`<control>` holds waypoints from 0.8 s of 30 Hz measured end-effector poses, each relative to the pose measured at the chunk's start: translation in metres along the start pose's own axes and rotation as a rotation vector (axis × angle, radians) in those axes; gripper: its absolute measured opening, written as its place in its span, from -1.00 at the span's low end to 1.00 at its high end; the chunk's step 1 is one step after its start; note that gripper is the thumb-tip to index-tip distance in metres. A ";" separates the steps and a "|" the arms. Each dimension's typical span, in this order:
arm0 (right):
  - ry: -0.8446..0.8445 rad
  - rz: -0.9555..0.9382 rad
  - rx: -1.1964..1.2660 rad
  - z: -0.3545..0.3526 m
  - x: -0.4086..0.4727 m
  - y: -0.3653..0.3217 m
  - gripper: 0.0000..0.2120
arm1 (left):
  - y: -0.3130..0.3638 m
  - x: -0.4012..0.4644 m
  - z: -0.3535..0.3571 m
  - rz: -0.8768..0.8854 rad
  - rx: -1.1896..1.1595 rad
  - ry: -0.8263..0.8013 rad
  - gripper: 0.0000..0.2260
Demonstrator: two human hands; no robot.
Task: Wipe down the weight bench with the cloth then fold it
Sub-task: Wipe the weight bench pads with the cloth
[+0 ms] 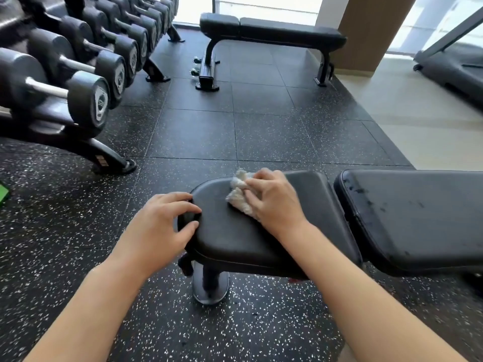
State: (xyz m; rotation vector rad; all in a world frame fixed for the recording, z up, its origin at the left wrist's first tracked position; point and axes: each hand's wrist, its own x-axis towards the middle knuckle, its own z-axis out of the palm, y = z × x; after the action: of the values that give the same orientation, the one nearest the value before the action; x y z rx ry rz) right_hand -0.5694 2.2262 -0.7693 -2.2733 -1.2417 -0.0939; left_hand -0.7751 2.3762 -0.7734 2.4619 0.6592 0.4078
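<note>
The black weight bench (235, 236) lies across the lower middle, its seat pad on the left and its long back pad (413, 218) on the right, which shows dark smudges. A crumpled white cloth (239, 195) sits on the far part of the seat pad. My right hand (271, 197) grips the cloth and presses it onto the pad. My left hand (162, 226) holds the seat pad's left end, fingers curled over its edge.
A dumbbell rack (78, 74) fills the upper left, its foot reaching toward the bench. A second flat bench (269, 35) stands at the back. A treadmill (454, 66) is at the far right. Speckled rubber floor (203, 131) lies between.
</note>
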 end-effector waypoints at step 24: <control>-0.040 -0.099 0.089 0.020 -0.042 -0.056 -0.85 | 0.005 -0.001 0.002 0.024 -0.034 -0.017 -0.80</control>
State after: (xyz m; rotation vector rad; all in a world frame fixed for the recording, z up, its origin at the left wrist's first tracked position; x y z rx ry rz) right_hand -0.6418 2.2283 -0.7754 -2.1473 -1.3529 -0.0284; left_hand -0.7727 2.3710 -0.7724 2.4407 0.6113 0.4038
